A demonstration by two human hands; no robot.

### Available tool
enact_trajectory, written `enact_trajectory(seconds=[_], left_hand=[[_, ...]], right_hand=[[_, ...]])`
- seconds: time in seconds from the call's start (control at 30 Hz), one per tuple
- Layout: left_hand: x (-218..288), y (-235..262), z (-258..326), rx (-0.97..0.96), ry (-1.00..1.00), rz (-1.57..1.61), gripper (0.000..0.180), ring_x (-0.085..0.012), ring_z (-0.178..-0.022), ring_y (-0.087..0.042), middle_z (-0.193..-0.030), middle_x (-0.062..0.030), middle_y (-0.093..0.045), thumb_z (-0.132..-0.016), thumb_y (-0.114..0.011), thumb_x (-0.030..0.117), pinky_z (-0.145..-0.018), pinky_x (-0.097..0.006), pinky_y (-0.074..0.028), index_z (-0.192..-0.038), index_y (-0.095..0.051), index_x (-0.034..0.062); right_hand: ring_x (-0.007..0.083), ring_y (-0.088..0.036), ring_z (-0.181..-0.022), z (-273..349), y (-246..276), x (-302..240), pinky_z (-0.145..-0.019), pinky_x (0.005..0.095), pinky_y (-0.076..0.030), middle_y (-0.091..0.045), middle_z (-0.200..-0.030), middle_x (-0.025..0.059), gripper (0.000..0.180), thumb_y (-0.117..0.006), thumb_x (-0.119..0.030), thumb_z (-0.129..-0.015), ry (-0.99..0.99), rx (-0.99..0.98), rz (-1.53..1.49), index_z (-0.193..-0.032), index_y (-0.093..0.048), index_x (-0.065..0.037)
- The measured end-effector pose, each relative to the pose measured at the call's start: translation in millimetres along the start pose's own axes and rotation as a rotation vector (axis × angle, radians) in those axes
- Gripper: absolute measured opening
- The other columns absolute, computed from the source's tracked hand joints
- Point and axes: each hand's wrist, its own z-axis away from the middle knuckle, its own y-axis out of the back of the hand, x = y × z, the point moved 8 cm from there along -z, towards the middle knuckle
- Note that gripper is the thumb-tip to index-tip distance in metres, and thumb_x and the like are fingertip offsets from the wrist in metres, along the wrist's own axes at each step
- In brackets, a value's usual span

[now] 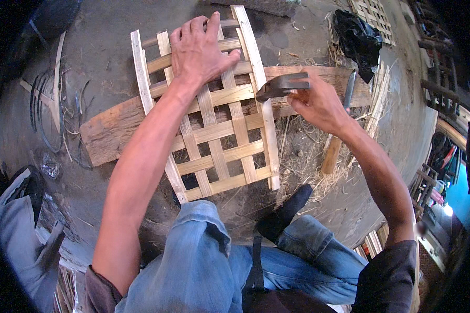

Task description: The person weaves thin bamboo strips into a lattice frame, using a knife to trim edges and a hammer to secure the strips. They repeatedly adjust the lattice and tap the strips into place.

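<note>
Woven bamboo panel [214,112] flat across plank [109,130] on floor. Left hand [198,44] spread wide, pressing panel's far end. Right hand [318,104] gripping hammer [282,86] just right of panel's edge strip. Risks: a glancing blow splitting the strip, panel sliding off plank.

Woven lattice on plank, ground level

Bamboo lattice [214,112] lies across plank [109,130]; left hand [198,47] on its far part, hammer [282,86] at its right edge in right hand [318,101]; cloth [357,41] behind-right.
</note>
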Motion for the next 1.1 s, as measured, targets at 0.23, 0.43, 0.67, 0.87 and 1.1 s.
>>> enact_trajectory(seconds=[0.23, 0.43, 0.67, 0.87, 1.1], left_hand=[[0, 0, 1, -0.061, 0.024, -0.029, 0.088, -0.0333, -0.129, -0.049, -0.137, -0.0187, -0.054, -0.076, -0.070, 0.056, -0.111, -0.050, -0.033, -0.147, -0.048, 0.0099], [2, 3, -1, -0.040, 0.010, -0.014, 0.088, -0.0338, -0.129, -0.049, -0.135, -0.0181, -0.055, -0.075, -0.072, 0.055, -0.111, -0.050, -0.033, -0.147, -0.049, 0.0110], [1, 3, 0, -0.016, -0.013, -0.001, 0.087, -0.0327, -0.126, -0.050, -0.132, -0.0171, -0.056, -0.074, -0.072, 0.055, -0.110, -0.050, -0.034, -0.145, -0.050, 0.0109], [1, 0, -3, -0.013, 0.008, -0.015, 0.090, -0.0331, -0.126, -0.050, -0.133, -0.0170, -0.056, -0.075, -0.072, 0.057, -0.110, -0.050, -0.034, -0.144, -0.049, 0.0050], [1, 3, -1, -0.005, -0.003, 0.005, 0.085, -0.0335, -0.126, -0.050, -0.133, -0.0166, -0.056, -0.076, -0.071, 0.055, -0.110, -0.050, -0.035, -0.141, -0.050, 0.0037]], right_hand=[[0.0402, -0.065, -0.089, 11, -4, -4, -0.075, 0.0478, -0.053, -0.064, -0.103, 0.0174, 0.030, -0.066, -0.016, -0.090, 0.017, -0.068, -0.023, -0.115, -0.057, -0.003], [0.0335, -0.068, -0.089, -2, -33, 13, -0.074, 0.0443, -0.056, -0.063, -0.099, 0.0118, 0.027, -0.061, -0.026, -0.094, 0.435, -0.258, 0.429, -0.112, -0.052, -0.008], [0.0308, -0.071, -0.080, -41, -23, 17, -0.061, 0.0466, -0.059, -0.063, -0.093, 0.0089, 0.027, -0.059, -0.037, -0.096, 0.447, -0.312, 0.461, -0.105, -0.052, -0.013], [0.0313, -0.071, -0.080, -32, -17, 15, -0.063, 0.0456, -0.059, -0.063, -0.089, 0.0080, 0.030, -0.061, -0.043, -0.095, 0.556, -0.444, 0.455, -0.104, -0.055, -0.015], [0.0315, -0.072, -0.081, -18, -37, 14, -0.062, 0.0457, -0.059, -0.068, -0.093, 0.0097, 0.038, -0.055, -0.048, -0.098, 0.591, -0.614, 0.548, -0.118, -0.054, -0.016]])
